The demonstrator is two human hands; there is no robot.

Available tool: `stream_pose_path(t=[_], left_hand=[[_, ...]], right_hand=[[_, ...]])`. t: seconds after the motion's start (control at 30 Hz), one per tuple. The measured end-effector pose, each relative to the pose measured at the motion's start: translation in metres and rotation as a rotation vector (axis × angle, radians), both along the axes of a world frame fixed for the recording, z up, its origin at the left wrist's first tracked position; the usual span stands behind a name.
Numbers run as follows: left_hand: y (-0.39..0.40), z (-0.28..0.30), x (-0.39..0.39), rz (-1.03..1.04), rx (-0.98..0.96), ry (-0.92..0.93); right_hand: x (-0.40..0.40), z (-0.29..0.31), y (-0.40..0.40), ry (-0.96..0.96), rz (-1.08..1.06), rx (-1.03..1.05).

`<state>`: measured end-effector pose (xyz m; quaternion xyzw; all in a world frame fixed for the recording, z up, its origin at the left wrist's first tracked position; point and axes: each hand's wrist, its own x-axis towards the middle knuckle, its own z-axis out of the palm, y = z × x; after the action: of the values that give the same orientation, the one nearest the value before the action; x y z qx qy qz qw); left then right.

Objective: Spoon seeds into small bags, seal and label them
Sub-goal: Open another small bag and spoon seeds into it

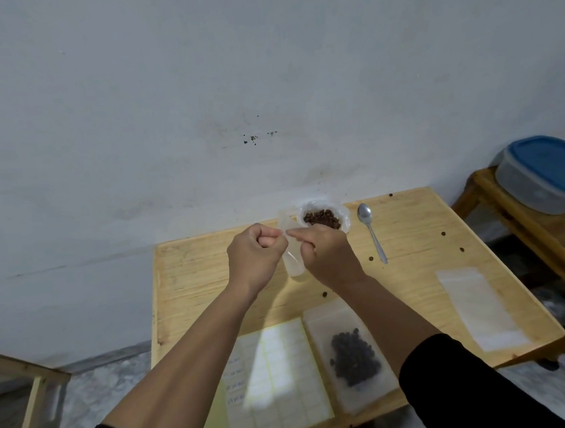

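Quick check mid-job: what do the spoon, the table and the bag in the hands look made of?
Spoon: metal, apparently polished; silvery with bright glints. Table: pale wood, probably unvarnished or matte; grain lines and knots show. Bag: thin clear plastic, likely; translucent and faintly glossy.

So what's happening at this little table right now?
A person is packing seeds into small bags. Both the left hand and right hand pinch the top of a small clear bag held above the wooden table; it looks empty. Behind it sits an open bag of brown seeds, with the spoon lying unused beside it. Nearer, one filled bag lies flat next to a label sheet, and an empty bag waits to the right.
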<state>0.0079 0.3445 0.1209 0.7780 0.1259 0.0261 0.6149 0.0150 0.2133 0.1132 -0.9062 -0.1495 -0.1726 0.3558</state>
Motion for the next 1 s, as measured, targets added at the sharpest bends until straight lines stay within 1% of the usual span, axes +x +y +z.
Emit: stream_pose_path(t=[0.1, 0.17, 0.2, 0.23, 0.33, 0.4, 0.47, 0.6, 0.67, 0.73, 0.83, 0.93, 1.0], left_hand=[[0.005, 0.0, -0.003, -0.107, -0.022, -0.016], [0.009, -0.006, -0.004, -0.255, -0.076, -0.058], [0.012, -0.01, -0.004, -0.337, -0.054, -0.091], [0.014, -0.012, -0.002, -0.418, 0.018, -0.116], [0.01, -0.016, 0.005, -0.609, 0.331, -0.127], [0.003, -0.019, 0.011, -0.653, 0.404, -0.148], [-0.004, -0.024, 0.018, -0.638, 0.426, -0.189], [-0.018, -0.031, 0.028, -0.528, 0.494, -0.238], [-0.026, -0.035, 0.032, -0.472, 0.48, -0.248], [-0.036, -0.039, 0.037, -0.427, 0.483, -0.27], [-0.05, -0.042, 0.044, -0.416, 0.505, -0.289], [-0.065, -0.047, 0.047, -0.369, 0.53, -0.281], [-0.075, -0.051, 0.048, -0.285, 0.54, -0.261]], right_hand=[[0.001, 0.003, 0.002, 0.036, -0.031, 0.046], [0.004, 0.005, -0.002, 0.091, -0.018, 0.034], [0.005, 0.006, -0.004, 0.111, -0.008, 0.012], [0.005, 0.008, -0.006, 0.128, -0.001, -0.016], [0.008, 0.01, -0.011, 0.129, 0.006, -0.045], [0.013, 0.011, -0.015, 0.146, 0.052, -0.041], [0.019, 0.012, -0.019, 0.203, 0.122, -0.074], [0.038, 0.01, -0.04, 0.374, 0.224, -0.214], [0.048, 0.006, -0.051, 0.385, 0.253, -0.27], [0.059, 0.002, -0.062, 0.355, 0.275, -0.263], [0.071, -0.002, -0.08, 0.38, 0.309, -0.11], [0.075, -0.013, -0.101, 0.404, 0.351, 0.138], [0.079, -0.027, -0.117, 0.449, 0.301, 0.308]])
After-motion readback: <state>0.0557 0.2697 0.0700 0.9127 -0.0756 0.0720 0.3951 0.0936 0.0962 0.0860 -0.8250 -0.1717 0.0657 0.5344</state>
